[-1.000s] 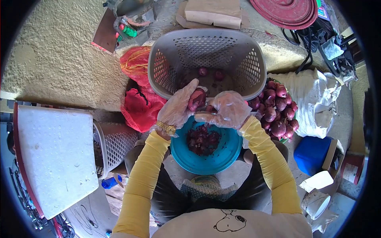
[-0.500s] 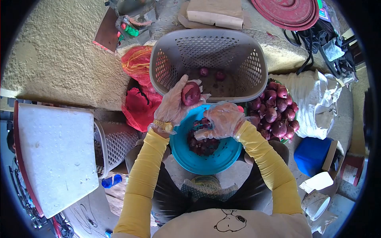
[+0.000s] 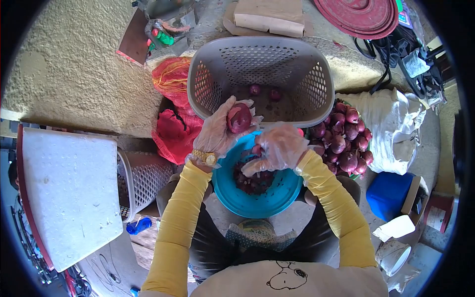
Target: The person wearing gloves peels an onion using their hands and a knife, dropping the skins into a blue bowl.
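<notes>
My left hand (image 3: 217, 128), in a clear plastic glove, is wrapped around a red onion (image 3: 239, 119) near the front rim of the grey basket. Over the blue basin (image 3: 230, 200) is my gloved right hand (image 3: 283, 147), its fingers curled. A small purple-red piece of onion skin (image 3: 257, 150) shows at its fingertips. Loose onion skins (image 3: 255, 183) lie in the bottom of the basin. Two red onions (image 3: 275, 94) sit inside the grey basket (image 3: 321, 74). To the right is a heap of red onions (image 3: 348, 131).
A white sack (image 3: 396, 128) lies beside the onion heap. Red net bags (image 3: 173, 133) are left of the basket. A white foam box lid (image 3: 71, 193) and a second basket (image 3: 148, 178) stand at left. A blue container (image 3: 388, 195) is at right.
My right hand has shifted slightly right, and the piece at its fingertips shows more plainly. The onion in my left hand has turned a little; that hand has hardly moved.
</notes>
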### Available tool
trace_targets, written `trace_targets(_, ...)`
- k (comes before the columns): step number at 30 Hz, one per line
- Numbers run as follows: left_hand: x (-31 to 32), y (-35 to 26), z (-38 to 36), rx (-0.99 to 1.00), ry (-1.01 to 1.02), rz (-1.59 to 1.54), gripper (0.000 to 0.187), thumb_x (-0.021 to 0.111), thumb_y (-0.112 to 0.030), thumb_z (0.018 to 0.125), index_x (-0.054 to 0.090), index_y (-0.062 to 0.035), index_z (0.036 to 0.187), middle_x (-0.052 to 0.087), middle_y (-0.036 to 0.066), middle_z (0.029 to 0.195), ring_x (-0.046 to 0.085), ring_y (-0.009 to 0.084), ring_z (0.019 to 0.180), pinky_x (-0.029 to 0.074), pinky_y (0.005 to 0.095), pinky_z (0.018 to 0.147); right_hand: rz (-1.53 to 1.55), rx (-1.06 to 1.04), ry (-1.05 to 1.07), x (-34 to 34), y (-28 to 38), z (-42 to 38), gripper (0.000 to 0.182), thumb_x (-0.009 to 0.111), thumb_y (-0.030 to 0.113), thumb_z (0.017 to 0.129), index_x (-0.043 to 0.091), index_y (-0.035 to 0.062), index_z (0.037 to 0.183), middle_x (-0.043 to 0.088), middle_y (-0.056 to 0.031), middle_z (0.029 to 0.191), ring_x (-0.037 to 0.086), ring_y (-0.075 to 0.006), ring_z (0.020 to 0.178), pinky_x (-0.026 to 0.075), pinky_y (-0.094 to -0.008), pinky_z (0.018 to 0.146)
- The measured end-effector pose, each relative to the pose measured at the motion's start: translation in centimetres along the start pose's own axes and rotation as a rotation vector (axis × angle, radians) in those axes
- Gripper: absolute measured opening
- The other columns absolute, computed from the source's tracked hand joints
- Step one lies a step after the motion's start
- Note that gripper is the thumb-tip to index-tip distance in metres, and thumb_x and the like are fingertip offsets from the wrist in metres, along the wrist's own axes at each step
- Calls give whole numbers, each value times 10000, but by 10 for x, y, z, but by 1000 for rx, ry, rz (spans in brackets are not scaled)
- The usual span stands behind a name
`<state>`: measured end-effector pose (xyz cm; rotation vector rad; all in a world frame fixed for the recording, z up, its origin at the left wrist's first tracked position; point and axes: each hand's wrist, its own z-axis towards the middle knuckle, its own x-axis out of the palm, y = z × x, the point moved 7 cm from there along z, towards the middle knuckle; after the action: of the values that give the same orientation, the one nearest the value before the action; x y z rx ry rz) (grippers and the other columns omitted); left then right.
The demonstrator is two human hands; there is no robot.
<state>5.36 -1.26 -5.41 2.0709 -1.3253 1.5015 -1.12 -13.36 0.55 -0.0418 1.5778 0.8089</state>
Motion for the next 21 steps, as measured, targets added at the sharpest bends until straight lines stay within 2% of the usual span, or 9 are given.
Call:
trace_targets(1,1,-4,-1,81,-3,135,468,548,-352,1089,575,65,1299,637,225,1204,663,376,1081,621,508,915,36,-28,-126,-13,2,0,692,760,787,688,758,110,829,704,-143,747,697,-362,734,532,-491,674)
trace_targets(2,2,-8,-3,164,-6,269,459,549,-352,1089,589,59,1290,650,214,1185,669,353,1076,623,496,913,36,-28,-125,-15,0,1,692,760,787,688,758,110,829,704,-143,747,697,-362,734,532,-491,674)
trace_targets(4,0,-6,0,176,-13,290,458,555,-359,1086,605,55,1276,660,201,1165,673,330,1067,625,485,907,111,78,-313,-34,-11,0,693,767,775,704,739,90,803,673,-152,717,684,-374,737,535,-477,685)
trace_targets(5,0,-6,1,189,-20,312,457,561,-365,1084,622,50,1263,671,189,1146,677,307,1059,628,474,901,146,139,-340,-41,-14,-1,703,768,761,719,731,65,812,667,-171,724,679,-387,743,539,-473,690)
trace_targets(6,0,-7,2,189,-19,312,457,561,-365,1084,622,50,1263,671,189,1146,677,307,1059,628,474,901,145,139,-341,-41,-17,0,703,768,761,719,731,65,812,667,-171,724,679,-387,743,539,-473,690)
trace_targets(8,0,-1,2,70,27,234,435,596,-352,1071,652,51,1224,682,171,1123,678,288,1065,628,468,900,94,184,-373,-44,-24,-3,693,776,740,729,731,57,832,674,-187,740,683,-392,760,541,-481,699)
trace_targets(11,2,3,4,76,-43,200,406,633,-329,1055,666,47,1204,688,155,1112,677,279,1039,622,462,909,42,188,-358,-45,-22,-4,682,788,720,730,730,51,844,683,-194,759,685,-394,774,543,-478,712)
trace_targets(21,4,3,1,102,-24,270,360,652,-301,1046,685,26,1192,690,132,1113,659,258,1025,610,439,905,93,191,-338,-37,-26,-5,636,820,673,734,739,50,832,680,-194,744,686,-398,776,538,-485,716)
